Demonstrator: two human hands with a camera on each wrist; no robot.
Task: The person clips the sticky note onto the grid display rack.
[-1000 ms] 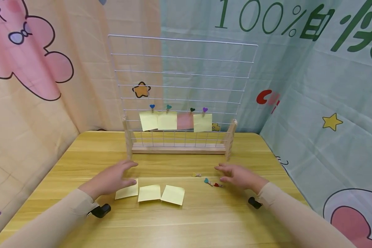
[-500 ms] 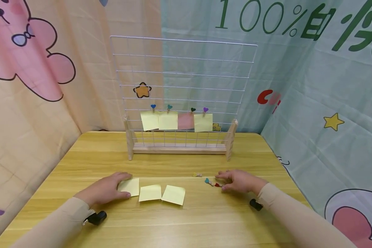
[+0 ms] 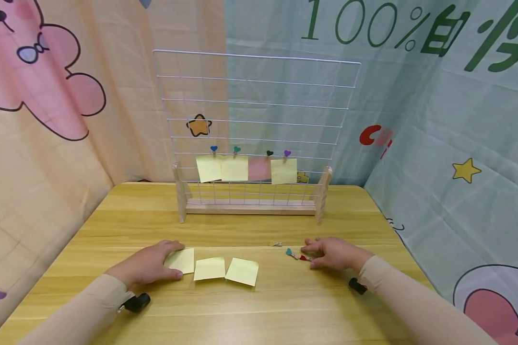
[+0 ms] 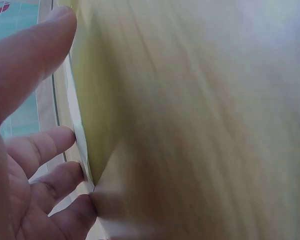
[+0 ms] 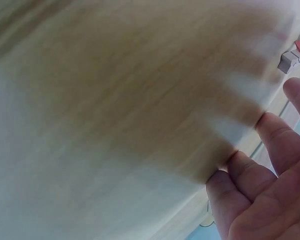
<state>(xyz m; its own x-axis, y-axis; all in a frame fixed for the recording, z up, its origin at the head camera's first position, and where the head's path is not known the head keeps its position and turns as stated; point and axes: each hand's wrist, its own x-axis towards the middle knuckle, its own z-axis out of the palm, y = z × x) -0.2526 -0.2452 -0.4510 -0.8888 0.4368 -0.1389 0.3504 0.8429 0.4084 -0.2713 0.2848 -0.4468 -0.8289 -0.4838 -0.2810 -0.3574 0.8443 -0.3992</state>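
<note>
Change: both hands have come down from in front of the rack to the tabletop since a second ago; over the last half second they hardly shifted.
Left hand: left hand (image 3: 148,264) lies flat on the light wooden table (image 3: 259,306), fingers fairly straight and spread, its fingertips resting on the leftmost pale yellow square sticky note (image 3: 180,260); nothing is gripped. The left wrist view is blurred and shows only fingers (image 4: 37,150) against the table edge.
Right hand: right hand (image 3: 334,253) rests on the table with fingers loosely bent, its fingertips at the small red heart-topped wooden clip (image 3: 304,258). Whether it pinches the clip cannot be told; the right wrist view is motion-blurred.
Notes on table: middle pale yellow sticky note (image 3: 209,268) and right pale yellow sticky note (image 3: 242,271) lie just beside the first, in a row, touching or nearly so.
Clips on table: teal heart-topped wooden clip (image 3: 290,252) lies just left of the red one; a plain small wooden clip (image 3: 275,244) sits a little further back.
Rack: white wire grid panel in a wooden base (image 3: 254,120) stands upright at the back of the table, well apart from both hands. Four notes hang on it from heart clips: three yellow, one pink.
Obstructions: none between hands and rack.
Surroundings: printed cartoon fabric backdrop (image 3: 436,120) encloses the table on three sides.
</note>
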